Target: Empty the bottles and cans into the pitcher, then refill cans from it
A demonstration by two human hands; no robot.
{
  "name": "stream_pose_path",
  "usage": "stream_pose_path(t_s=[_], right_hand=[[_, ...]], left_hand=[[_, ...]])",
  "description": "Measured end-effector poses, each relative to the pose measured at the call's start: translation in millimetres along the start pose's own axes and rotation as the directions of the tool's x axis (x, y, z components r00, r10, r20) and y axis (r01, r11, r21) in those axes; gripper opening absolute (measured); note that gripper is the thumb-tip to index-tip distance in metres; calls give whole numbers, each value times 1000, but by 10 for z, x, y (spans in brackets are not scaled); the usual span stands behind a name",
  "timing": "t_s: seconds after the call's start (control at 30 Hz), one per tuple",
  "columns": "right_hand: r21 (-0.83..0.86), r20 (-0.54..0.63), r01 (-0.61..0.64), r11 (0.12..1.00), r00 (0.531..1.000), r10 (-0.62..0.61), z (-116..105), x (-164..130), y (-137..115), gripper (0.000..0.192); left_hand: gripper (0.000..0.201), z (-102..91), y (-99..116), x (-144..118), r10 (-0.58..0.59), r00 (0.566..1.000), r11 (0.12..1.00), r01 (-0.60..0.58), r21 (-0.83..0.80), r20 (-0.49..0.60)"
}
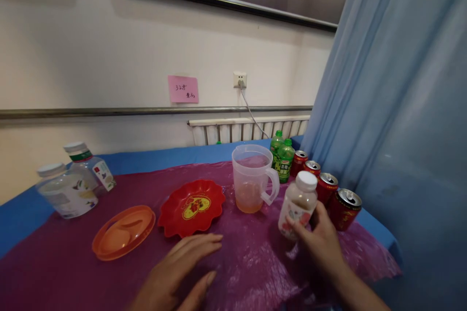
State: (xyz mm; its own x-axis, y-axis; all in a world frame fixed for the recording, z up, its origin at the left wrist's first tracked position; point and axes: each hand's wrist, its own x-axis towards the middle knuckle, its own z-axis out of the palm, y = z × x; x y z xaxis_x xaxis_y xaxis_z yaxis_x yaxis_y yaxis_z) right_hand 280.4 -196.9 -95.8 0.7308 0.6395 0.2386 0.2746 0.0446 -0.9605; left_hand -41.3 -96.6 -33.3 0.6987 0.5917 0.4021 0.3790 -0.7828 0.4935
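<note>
The right hand (321,240) wraps its fingers around a small bottle (298,205) with a white cap, standing upright on the table (255,262) beside the clear jug (253,178). The left hand (182,265) lies flat and open, palm down, holding nothing, near the red plate (191,207).

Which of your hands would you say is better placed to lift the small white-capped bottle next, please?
The right hand, probably: it already wraps the white-capped bottle, while the left hand lies flat on the purple cloth.

Cans (326,189) rightward; open cloth (251,262) between hands
</note>
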Motion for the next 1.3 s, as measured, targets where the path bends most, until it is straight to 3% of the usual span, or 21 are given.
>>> stream_pose_path(t_s=[0.07,0.13,0.23,0.33,0.43,0.6,0.73,0.8,0.97,1.13,1.3], right_hand=[[75,150,25,997,988,-36,33,-252,-81,65],[154,277,28,988,958,-70,100,-434,-142,65],[258,438,7,966,891,-123,203,-577,-178,64],[292,519,3,956,839,-161,269,-620,-161,61],[289,551,-4,957,818,-163,305,-640,-150,60],[223,565,-26,974,818,-108,366,-696,-149,59],[186,565,-40,982,822,-74,407,-726,-91,60],[186,544,-26,982,835,-81,411,-726,-66,60],[173,543,1,985,834,-97,392,-727,-93,59],[131,526,24,991,846,-90,366,-752,-184,60],[59,493,74,996,865,-93,320,-762,-233,65]], left_hand=[[52,-95,270,278,89,993,994,-84,-64,73],[59,-193,529,567,247,951,964,-222,-145,186],[54,-323,831,917,356,885,928,-294,-230,300],[42,-400,965,1087,398,835,904,-286,-319,380],[34,-406,950,1106,416,802,896,-282,-342,429],[32,-274,824,1047,361,853,932,-316,-178,377],[66,-192,764,1028,264,908,955,-294,46,325],[78,-225,765,1019,258,908,957,-286,38,330],[41,-393,826,994,340,817,940,-306,-150,466],[24,-315,872,960,211,932,973,-171,-155,295],[11,-213,932,927,31,990,986,-7,-166,138]])
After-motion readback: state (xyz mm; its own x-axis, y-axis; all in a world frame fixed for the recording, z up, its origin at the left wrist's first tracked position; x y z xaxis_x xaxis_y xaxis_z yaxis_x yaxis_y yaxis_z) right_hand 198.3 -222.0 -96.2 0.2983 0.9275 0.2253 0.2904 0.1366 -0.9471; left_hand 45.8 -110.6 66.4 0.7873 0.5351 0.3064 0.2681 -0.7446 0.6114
